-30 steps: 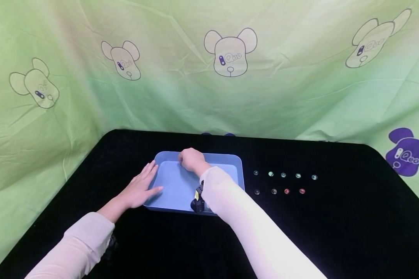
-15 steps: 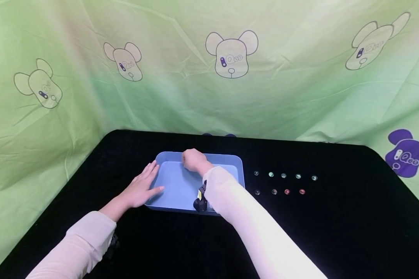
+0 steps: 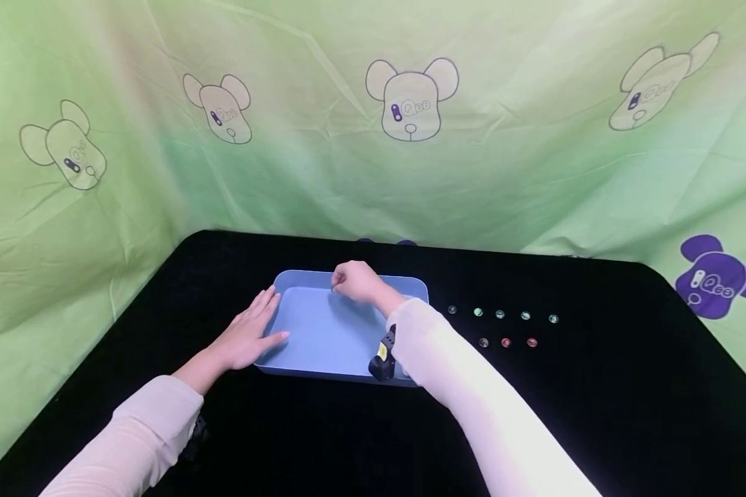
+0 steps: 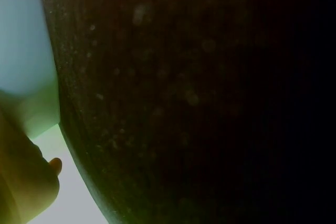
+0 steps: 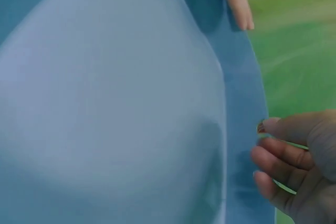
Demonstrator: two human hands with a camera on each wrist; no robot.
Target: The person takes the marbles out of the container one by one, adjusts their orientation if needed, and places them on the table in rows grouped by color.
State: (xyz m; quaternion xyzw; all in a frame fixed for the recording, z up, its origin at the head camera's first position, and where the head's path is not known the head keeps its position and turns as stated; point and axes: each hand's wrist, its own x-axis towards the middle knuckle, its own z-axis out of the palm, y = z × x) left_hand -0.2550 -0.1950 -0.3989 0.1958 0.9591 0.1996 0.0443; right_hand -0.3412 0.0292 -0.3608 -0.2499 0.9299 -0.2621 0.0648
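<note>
My left hand rests on the left side of a shallow blue tray, its fingers straight along the rim and the thumb over the inside. Over the tray's back wall, my right hand pinches a small glass marble between thumb and forefinger. The right wrist view shows that marble with a reddish-brown tint, close to the wall, with the other fingers loosely bent. Mostly dark, the left wrist view has a piece of the tray at its left edge.
Right of the tray, several small marbles lie in two rows on the black tabletop, among them a green marble and a red marble. A pale green printed curtain hangs behind and beside the table.
My right hand has shifted right and slightly up along the tray's back wall, and its sleeve now covers the nearest front-row marble. The left hand stays on the tray's left side.
</note>
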